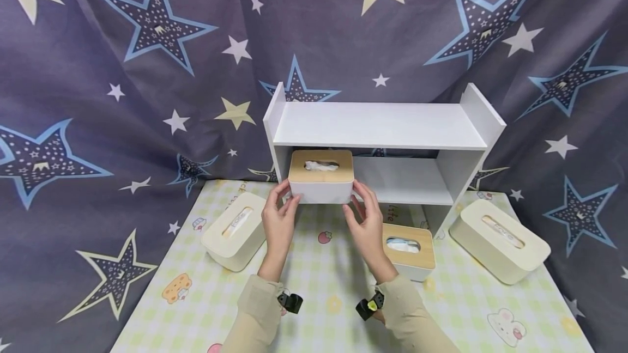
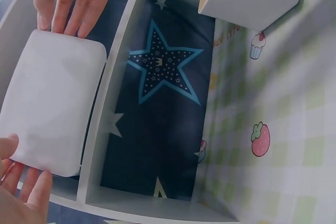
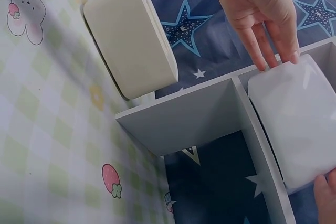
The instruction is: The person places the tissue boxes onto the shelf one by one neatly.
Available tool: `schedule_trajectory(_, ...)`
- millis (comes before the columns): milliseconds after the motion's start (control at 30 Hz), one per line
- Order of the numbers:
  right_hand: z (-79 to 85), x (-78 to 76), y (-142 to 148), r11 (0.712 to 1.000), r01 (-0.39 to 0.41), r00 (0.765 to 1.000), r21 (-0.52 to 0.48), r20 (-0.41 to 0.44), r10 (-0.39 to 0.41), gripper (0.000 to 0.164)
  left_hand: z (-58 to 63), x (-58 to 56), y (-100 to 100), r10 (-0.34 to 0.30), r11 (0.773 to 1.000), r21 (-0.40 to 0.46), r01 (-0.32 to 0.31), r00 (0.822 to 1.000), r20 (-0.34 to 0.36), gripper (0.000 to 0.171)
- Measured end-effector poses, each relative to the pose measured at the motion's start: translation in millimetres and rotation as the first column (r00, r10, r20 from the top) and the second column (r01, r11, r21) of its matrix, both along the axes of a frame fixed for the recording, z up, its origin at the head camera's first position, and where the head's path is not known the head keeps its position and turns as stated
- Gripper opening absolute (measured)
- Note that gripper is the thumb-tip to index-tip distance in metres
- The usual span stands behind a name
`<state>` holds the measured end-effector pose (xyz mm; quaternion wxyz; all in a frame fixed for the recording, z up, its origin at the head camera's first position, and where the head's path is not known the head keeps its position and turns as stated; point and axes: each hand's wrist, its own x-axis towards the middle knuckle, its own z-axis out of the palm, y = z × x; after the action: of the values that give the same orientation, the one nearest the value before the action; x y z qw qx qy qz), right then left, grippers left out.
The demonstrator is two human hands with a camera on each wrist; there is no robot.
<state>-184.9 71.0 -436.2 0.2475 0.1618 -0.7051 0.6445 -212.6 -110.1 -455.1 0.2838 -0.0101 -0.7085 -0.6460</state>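
Note:
A white tissue box (image 1: 321,192) with a wooden lid and white tissue in its oval slot is held level at the left opening of the white shelf (image 1: 397,178). My left hand (image 1: 279,219) grips its left end, thumb toward the front. At the opposite end my right hand (image 1: 364,222) holds it with fingertips against the side. Both wrist views show the box's plain white underside (image 2: 55,100) between the two hands; the left hand (image 3: 262,17) appears at the top of the right wrist view. Its lid is hidden there.
A cream tissue box (image 1: 235,233) lies left of the shelf, another cream box (image 1: 500,241) to its right. A second wood-lidded box (image 1: 408,252) stands beside my right forearm. Beneath everything is a checked tablecloth (image 1: 314,315); a star-patterned curtain (image 1: 343,31) hangs behind.

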Motion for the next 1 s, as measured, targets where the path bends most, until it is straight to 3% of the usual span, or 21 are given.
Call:
schedule_trajectory(333, 0.1, -2.6, -4.4, 0.999, -0.024, 1.0, 0.039, 0.009, 0.023, 0.062, -1.8, 2.4, -0.1, 0.007, 0.997, -0.076, -0.008, 1.0, -0.01, 0.049)
schedule_trajectory(800, 1.2, -0.1, -9.8, 0.99, -0.048, 0.998, 0.134, 0.046, 0.042, 0.071, -8.2, 5.9, -1.2, -0.005, 0.995, -0.097, 0.003, 1.0, -0.014, 0.052)
schedule_trajectory(1000, 1.1, 0.9, -9.7, 0.988, -0.054, 0.997, 0.144, 0.063, 0.045, 0.072, -5.0, 8.8, 2.5, 0.005, 0.994, -0.11, -0.003, 1.0, 0.018, 0.052)
